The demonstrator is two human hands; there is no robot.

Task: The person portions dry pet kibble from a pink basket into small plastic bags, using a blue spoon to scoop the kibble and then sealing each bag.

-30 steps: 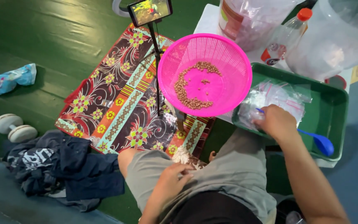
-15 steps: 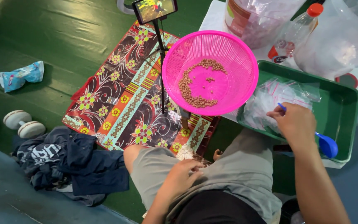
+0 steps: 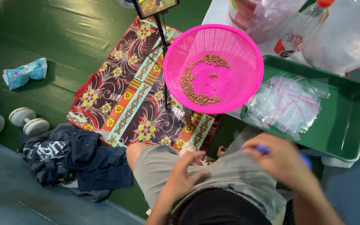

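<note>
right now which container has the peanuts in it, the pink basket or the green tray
The round pink basket: brown peanuts lie in a ring on its bottom. The green tray holds only clear plastic bags.

Bare arms and hands, no sleeves; grey-green shorts over the knees, dark top below.

Ahead of your right hand's fingers, the green tray wall and its heap of clear bags bar the way. Beyond your left hand's fingertips, the pink basket overhangs; only the gap beneath its rim stays open.
</note>
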